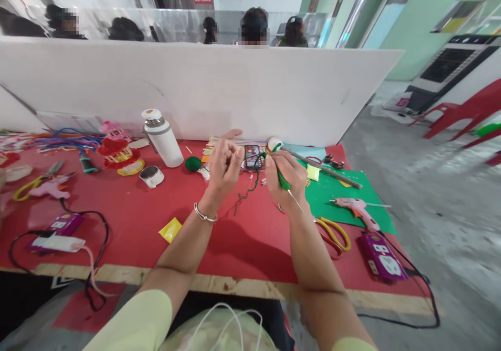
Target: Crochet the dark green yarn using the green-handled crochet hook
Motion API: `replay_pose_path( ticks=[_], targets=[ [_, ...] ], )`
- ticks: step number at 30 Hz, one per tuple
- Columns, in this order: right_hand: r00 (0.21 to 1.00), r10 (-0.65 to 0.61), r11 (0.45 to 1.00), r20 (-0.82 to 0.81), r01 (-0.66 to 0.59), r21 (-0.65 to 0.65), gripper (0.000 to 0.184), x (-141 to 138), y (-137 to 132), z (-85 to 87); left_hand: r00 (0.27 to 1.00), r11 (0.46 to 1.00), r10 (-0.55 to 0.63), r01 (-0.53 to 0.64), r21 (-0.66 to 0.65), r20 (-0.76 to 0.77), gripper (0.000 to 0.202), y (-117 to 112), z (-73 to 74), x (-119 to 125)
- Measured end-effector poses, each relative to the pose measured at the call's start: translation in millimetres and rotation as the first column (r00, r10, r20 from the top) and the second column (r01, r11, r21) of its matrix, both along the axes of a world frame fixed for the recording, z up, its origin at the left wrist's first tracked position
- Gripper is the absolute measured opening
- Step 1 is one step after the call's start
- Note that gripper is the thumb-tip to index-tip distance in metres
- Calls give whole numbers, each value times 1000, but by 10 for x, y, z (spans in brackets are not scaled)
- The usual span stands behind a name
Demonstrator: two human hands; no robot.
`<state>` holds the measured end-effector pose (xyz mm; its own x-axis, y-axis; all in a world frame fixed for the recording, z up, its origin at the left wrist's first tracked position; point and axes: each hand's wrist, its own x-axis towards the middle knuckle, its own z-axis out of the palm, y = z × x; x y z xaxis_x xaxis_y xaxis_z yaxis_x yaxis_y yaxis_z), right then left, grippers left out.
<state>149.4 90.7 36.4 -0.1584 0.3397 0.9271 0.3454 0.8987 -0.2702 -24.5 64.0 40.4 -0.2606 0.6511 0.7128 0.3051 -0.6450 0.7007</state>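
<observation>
My right hand [287, 171] is closed around a crochet hook with a green handle [282, 180], its thin metal end pointing back toward my wrist. Dark green yarn [257, 171] runs from the fingertips of that hand and hangs in a loose, crinkled tail above the table. My left hand [225, 165] is a little to the left, thumb and fingers pinched on a strand of the yarn; the exact grip is partly hidden. Behind and between the hands lies a phone [253, 156] with a lit screen. A green yarn ball [193, 163] sits left of my left hand.
A white thermos [161, 139] and its cup [151, 176] stand left. Scissors [332, 236], a pink glue gun [358, 210] and a purple box [381, 259] lie right, by a green sheet [376, 194]. A white board [188, 90] walls the back; people sit beyond.
</observation>
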Motion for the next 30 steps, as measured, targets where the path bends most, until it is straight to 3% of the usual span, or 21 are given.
replay_pose_path(
  ticks=[3, 5, 8, 11, 14, 17, 21, 27, 30],
  targets=[
    [1000, -9, 1000, -5, 9, -1, 22, 31, 4, 11, 978, 999, -10, 18, 39, -207, 50, -19, -9, -1],
    [1000, -12, 1000, -5, 12, -10, 22, 34, 5, 13, 972, 999, 23, -16, 30, -234, 50, -16, -10, 29],
    [1000, 0, 1000, 7, 0, -15, 21, 18, -1, 9, 993, 997, 54, -47, 66, -105, 48, 17, -26, 119],
    [999, 4, 1000, 32, -4, 2, 16, -6, -8, -9, 991, 998, -66, 66, 11, 117, 38, 58, -53, 225],
    [999, -12, 999, 42, 11, 34, 12, -24, 3, -40, 891, 952, -224, 287, -108, 395, 30, 85, -60, 304],
    [998, -25, 999, 49, 24, 36, 11, -31, 26, -66, 780, 903, -283, 413, -120, 557, 35, 103, -38, 325],
    [997, 32, 999, 73, -30, -18, 13, -35, 43, -78, 718, 883, -283, 453, -120, 636, 39, 131, -11, 298],
    [994, 88, 996, 62, -86, -32, 15, -48, 81, -124, 726, 910, -240, 399, -110, 645, 32, 140, -9, 245],
    [986, 138, 990, 91, -138, 0, 14, 24, 133, -120, 702, 834, -325, 529, -159, 633, 30, 134, 4, 120]
  ],
)
